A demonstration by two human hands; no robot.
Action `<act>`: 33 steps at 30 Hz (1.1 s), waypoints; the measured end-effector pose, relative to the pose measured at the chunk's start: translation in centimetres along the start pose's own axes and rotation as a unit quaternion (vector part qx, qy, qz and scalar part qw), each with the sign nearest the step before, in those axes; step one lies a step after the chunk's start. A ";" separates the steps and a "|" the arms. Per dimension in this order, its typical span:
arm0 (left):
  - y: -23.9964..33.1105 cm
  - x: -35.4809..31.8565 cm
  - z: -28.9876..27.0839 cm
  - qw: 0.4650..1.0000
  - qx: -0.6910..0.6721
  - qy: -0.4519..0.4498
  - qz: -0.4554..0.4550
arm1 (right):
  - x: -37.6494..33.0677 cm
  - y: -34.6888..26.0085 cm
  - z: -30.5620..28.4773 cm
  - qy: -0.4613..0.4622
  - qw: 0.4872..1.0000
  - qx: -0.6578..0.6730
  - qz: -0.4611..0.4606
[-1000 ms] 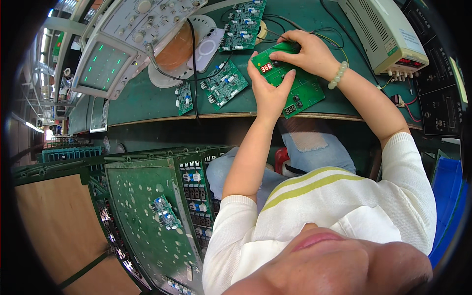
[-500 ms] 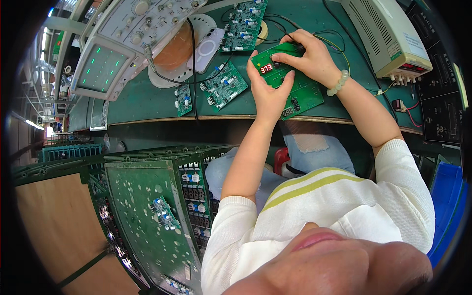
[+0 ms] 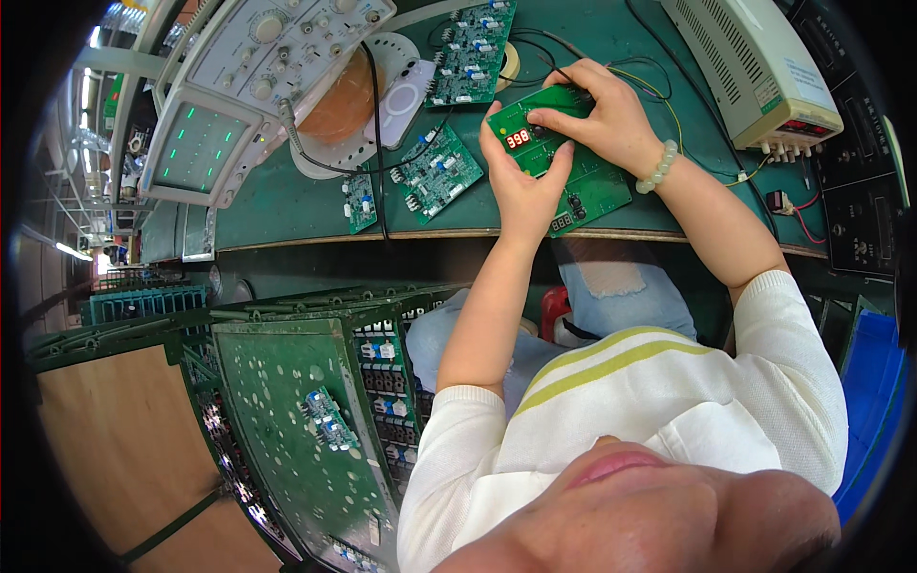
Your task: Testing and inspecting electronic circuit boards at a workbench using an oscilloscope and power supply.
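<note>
A green circuit board (image 3: 546, 143) with a lit red digit display (image 3: 518, 138) is between my two hands over the bench's front part. My left hand (image 3: 523, 181) grips its left edge, thumb on the near side. My right hand (image 3: 611, 115) wraps the far right side, its thumb lying on the board's face just above the display; whether it presses a button is hidden. Below them, a green panel (image 3: 604, 191) with an unlit digit display (image 3: 561, 222) reaches the bench edge; I cannot tell if it joins the held board. Dark wires run behind my right fingers.
Left on the bench are an oscilloscope (image 3: 205, 143), loose circuit boards (image 3: 439, 172), a phone (image 3: 399, 100) and a hanging black cable (image 3: 379, 153). A larger board panel (image 3: 471, 53) lies farther back. At right stands a power supply (image 3: 755, 72). A green rack (image 3: 287, 411) is below left.
The lit red digits on the held board have changed. Both hands keep nearly the same grip, and the whole view has shifted slightly.
</note>
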State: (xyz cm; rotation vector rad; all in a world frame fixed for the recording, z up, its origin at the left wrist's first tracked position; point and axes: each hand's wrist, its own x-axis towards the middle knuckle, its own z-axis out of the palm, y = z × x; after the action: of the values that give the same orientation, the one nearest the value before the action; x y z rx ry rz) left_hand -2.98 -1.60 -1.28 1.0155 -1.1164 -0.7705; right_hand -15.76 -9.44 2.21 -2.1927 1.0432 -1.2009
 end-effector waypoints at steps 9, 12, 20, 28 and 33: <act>0.2 0.4 -0.1 1.000 -0.014 0.008 -0.022 | -0.1 0.2 0.3 0.015 0.999 0.027 -0.007; -1.1 0.1 -0.7 0.997 0.062 0.034 0.014 | 0.4 -0.4 -0.3 0.064 0.993 -0.058 -0.081; -1.2 -0.2 0.2 0.997 -0.026 0.063 -0.040 | -0.2 0.9 -0.1 0.064 0.992 0.103 -0.036; -0.9 0.1 -0.4 0.994 -0.052 0.069 -0.061 | 0.6 -0.8 -2.1 0.040 0.956 -0.188 -0.220; -0.6 0.0 -0.1 0.995 -0.051 0.056 -0.066 | 0.2 -0.1 -1.8 0.038 0.926 -0.250 -0.280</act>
State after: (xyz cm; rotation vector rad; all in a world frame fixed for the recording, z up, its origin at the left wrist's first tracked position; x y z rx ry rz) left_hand -2.89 -1.79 -1.86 1.0393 -0.9120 -0.8573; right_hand -17.19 -9.53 3.34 -3.0110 0.8382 -1.3665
